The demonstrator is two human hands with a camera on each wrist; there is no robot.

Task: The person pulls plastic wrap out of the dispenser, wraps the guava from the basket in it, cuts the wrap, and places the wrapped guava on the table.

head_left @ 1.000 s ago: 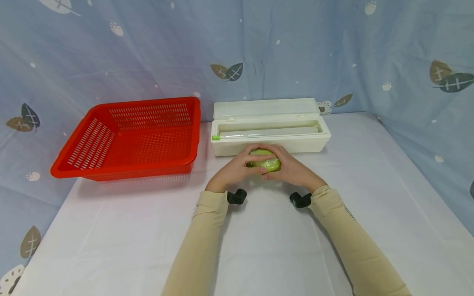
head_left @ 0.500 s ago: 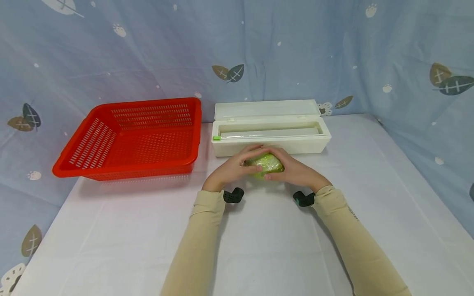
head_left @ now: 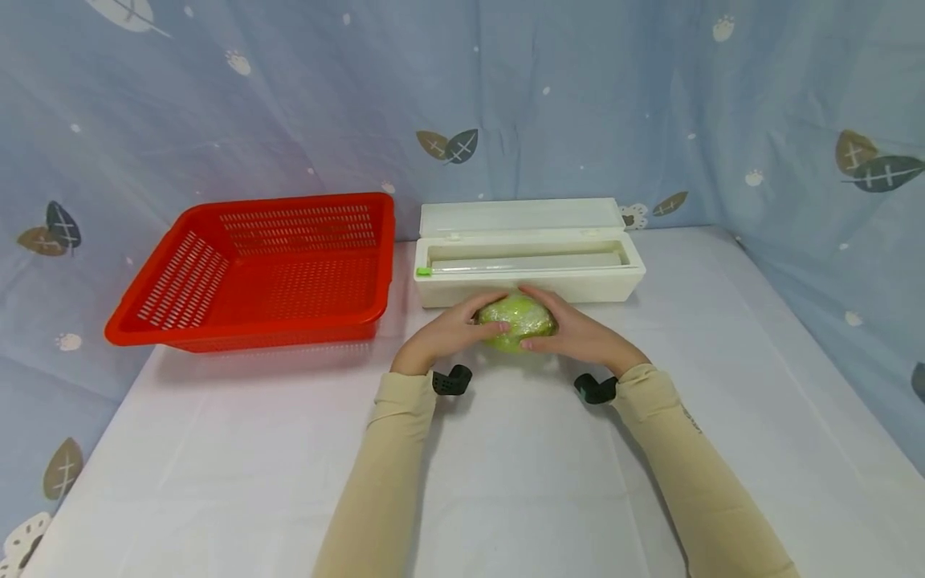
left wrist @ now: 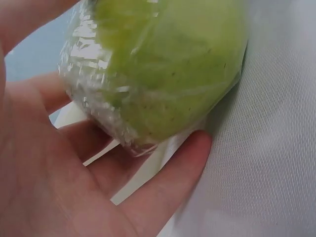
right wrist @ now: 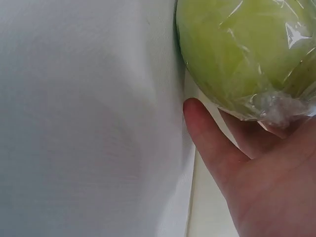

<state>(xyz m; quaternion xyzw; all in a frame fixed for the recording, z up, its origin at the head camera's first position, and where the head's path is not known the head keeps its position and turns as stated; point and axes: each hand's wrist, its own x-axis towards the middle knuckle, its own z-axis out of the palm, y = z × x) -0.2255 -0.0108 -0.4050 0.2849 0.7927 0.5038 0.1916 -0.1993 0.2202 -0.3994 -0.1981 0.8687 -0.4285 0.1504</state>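
A yellow-green fruit (head_left: 522, 318), wrapped in clear plastic film, sits on the white table between both hands. My left hand (head_left: 444, 331) holds its left side, with the thumb in front and the fingers around the back. From the right, my right hand (head_left: 581, 333) holds it the same way. In the left wrist view, bunched film and small dark specks show on the fruit (left wrist: 173, 64) beside the curved left fingers. The right wrist view has gathered film at the end of the fruit (right wrist: 237, 49) close to the palm.
Just behind the hands stands a long white cling film box (head_left: 535, 287), its lid (head_left: 520, 215) raised. A green slider (head_left: 424, 272) is at the left end of its clear front strip. A red slotted basket (head_left: 289, 327) stands at the left on the table (head_left: 527, 466).
The hands have spread apart slightly, uncovering more of the fruit. The left fingers have shifted from across its front and top to its side and back. The fruit has turned between them.
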